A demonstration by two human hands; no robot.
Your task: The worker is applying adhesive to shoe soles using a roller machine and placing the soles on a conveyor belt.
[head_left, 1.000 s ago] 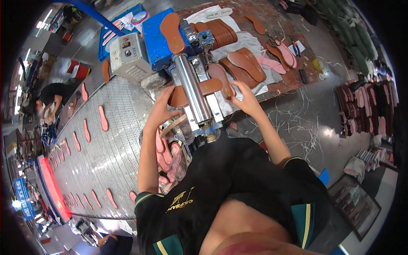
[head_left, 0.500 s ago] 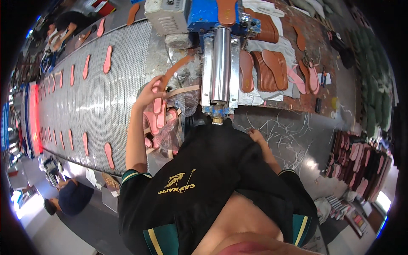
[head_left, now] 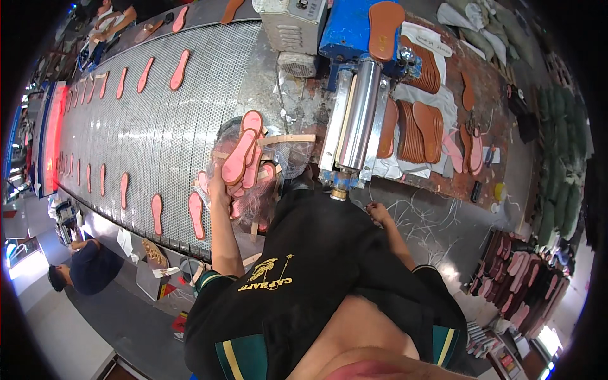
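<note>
My left hand (head_left: pixel 218 182) is closed on the edge of a pink insole (head_left: pixel 239 158) with a brown rim, its fingers partly hidden beneath it. That insole lies tilted over other pink insoles (head_left: pixel 252 120) heaped in a clear plastic bag (head_left: pixel 256 199). My right hand (head_left: pixel 379 213) hangs low beside my lap, near the brass end of a roller machine (head_left: pixel 362 120). Its fingers are curled, and what they hold, if anything, is too small to make out. A brown insole (head_left: pixel 385 31) rests on top of the blue machine housing.
On the left, a mesh conveyor (head_left: pixel 158 133) carries rows of pink insoles. Stacks of brown insoles (head_left: pixel 421 130) stand on the worn table (head_left: pixel 487 133) to the right. White strings (head_left: pixel 430 215) litter the floor below. Another person (head_left: pixel 95 266) is at the lower left.
My left hand has drawn down toward me from the blurred brown sole it held up; a pink insole now lies at it, pink face up. The view has turned slightly. My right hand stays low.
</note>
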